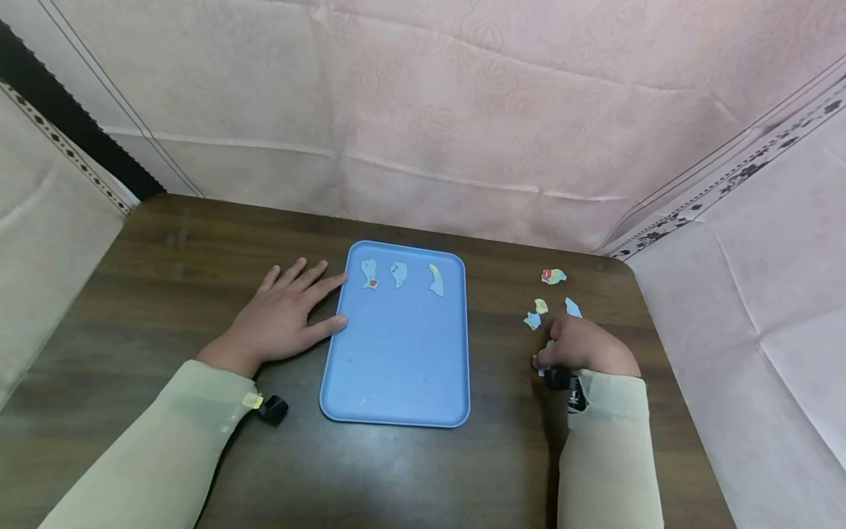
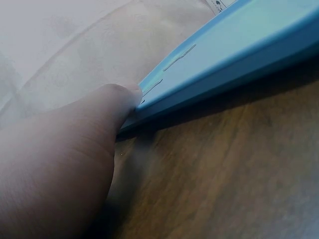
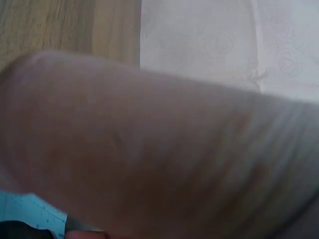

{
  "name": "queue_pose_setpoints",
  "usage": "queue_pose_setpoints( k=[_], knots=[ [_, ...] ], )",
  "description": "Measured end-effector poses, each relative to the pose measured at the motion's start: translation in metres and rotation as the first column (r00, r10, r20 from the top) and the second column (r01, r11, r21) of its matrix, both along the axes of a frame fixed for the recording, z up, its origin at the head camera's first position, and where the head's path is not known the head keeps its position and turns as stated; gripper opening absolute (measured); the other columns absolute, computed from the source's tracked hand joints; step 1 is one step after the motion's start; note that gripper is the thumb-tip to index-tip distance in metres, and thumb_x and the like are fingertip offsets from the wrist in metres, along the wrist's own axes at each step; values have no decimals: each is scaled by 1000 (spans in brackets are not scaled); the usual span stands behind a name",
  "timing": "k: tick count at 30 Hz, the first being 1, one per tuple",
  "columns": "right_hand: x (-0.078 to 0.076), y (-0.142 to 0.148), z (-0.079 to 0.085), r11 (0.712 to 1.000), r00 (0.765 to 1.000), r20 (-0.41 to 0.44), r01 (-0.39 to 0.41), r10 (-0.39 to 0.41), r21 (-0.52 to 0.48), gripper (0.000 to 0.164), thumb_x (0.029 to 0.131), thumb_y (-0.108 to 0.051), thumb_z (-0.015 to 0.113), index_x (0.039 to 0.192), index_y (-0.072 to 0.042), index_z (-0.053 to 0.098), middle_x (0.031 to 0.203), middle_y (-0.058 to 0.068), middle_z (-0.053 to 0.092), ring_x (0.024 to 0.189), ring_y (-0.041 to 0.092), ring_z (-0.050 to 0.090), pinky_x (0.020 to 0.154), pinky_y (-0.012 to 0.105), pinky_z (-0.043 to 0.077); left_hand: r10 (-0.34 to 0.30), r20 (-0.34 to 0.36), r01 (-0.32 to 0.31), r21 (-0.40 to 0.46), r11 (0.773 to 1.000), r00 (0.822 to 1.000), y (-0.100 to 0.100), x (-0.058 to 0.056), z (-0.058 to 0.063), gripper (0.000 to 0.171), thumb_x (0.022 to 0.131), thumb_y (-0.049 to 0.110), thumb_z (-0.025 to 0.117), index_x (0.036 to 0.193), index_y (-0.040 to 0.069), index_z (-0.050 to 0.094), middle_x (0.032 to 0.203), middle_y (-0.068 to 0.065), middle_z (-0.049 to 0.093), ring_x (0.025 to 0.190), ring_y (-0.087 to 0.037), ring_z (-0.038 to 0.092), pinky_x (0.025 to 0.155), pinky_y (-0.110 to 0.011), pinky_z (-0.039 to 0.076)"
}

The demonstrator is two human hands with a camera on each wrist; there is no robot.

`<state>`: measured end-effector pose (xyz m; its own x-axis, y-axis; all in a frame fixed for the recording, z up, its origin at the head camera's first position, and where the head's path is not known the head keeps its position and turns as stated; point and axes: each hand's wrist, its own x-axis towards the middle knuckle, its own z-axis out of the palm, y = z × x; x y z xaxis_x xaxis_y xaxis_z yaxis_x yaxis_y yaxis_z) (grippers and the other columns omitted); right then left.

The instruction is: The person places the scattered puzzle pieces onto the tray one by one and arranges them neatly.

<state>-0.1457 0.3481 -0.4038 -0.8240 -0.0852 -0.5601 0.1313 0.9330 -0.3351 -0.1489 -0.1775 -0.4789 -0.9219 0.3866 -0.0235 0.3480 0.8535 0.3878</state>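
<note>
A blue tray (image 1: 396,353) lies on the table with three torn, printed paper pieces in a row near its far end: a left one (image 1: 369,273), a middle one (image 1: 399,274) and a right one (image 1: 436,280). My left hand (image 1: 277,316) is spread flat at its left side, thumb and forefinger touching the rim. To the right, my right hand (image 1: 584,347) is low over the table, fingers bent down among paper scraps. Close under that hand, a light blue paper piece (image 3: 37,211) shows in the right wrist view; whether the fingers pinch it is hidden.
Loose scraps lie beyond the right hand: a red and yellow one (image 1: 554,276), a yellowish one (image 1: 541,306), a small blue one (image 1: 532,321) and another blue one (image 1: 573,307). Pale patterned cloth (image 1: 429,110) hangs behind the wooden table (image 1: 284,455) and along its sides.
</note>
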Motion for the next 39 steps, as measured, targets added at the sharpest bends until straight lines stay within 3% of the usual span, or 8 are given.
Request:
queue_pose_setpoints(
  k=[4, 8, 15, 18, 21, 25, 32, 39],
  knots=[
    [-1, -5, 1, 1000, 1000, -16, -16, 16, 20, 37, 86, -33, 89, 88, -11, 60, 64, -3, 51, 62, 20, 59, 57, 35, 44, 2, -2, -2, -3, 1000, 1000, 0, -1, 0, 87, 105, 88, 41, 179, 43, 28, 188, -10, 27, 176, -48, 13, 137, -78, 4],
    [4, -18, 8, 999, 1000, -17, 21, -20, 47, 30, 86, -23, 86, 81, -9, 60, 63, -4, 45, 59, 18, 55, 57, 33, 42, 2, -5, -2, -6, 1000, 1000, -1, -1, -1, 87, 105, 89, 40, 179, 44, 28, 188, -10, 27, 176, -47, 12, 137, -78, 4],
    [4, -18, 8, 998, 999, -28, 30, -29, 46, 19, 89, -15, 82, 83, -7, 66, 63, -1, 49, 59, 19, 55, 57, 32, 44, 2, -9, -2, 0, 1000, 1000, -1, -1, 0, 86, 105, 88, 41, 179, 44, 29, 187, -11, 28, 176, -47, 12, 137, -78, 4],
    [4, -17, 11, 999, 998, -46, 39, -38, 19, 17, 90, -12, 82, 94, -3, 68, 72, 6, 58, 61, 21, 60, 58, 33, 50, 2, -10, -2, 2, 1000, 1000, 0, -1, 1, 86, 106, 87, 42, 179, 44, 29, 187, -11, 28, 176, -47, 13, 137, -78, 5],
    [4, -18, 15, 999, 994, -97, 43, -42, 7, 37, 90, -12, 83, 120, 3, 65, 103, 19, 63, 73, 25, 66, 63, 36, 58, -3, -10, 3, 1, 1000, 1000, 0, 0, 2, 86, 106, 87, 42, 179, 42, 29, 187, -12, 28, 176, -48, 13, 136, -78, 5],
    [4, -21, 20, 999, 979, -205, 25, -15, 46, 64, 89, -16, 85, 142, 5, 56, 133, 26, 53, 101, 33, 62, 76, 40, 60, -9, -4, 9, 0, 1000, 1000, 0, 1, 5, 85, 107, 85, 41, 179, 41, 29, 187, -13, 27, 175, -49, 13, 136, -79, 4],
    [6, -32, 30, 998, 948, -316, 45, -32, 33, 73, 90, -19, 88, 149, 4, 51, 141, 27, 48, 104, 35, 63, 78, 36, 60, -5, 0, 5, 5, 1000, 1000, 1, 2, 5, 84, 108, 84, 43, 179, 41, 28, 188, -13, 27, 175, -49, 13, 136, -79, 5],
    [11, -54, 43, 1000, 925, -380, 10, -8, 4, 65, 90, -16, 86, 144, 0, 53, 138, 23, 49, 103, 34, 65, 81, 38, 61, 4, -8, -4, 8, 1000, 1000, 0, 1, 2, 84, 107, 84, 46, 179, 43, 30, 188, -11, 27, 176, -47, 13, 137, -77, 5]
  ],
)
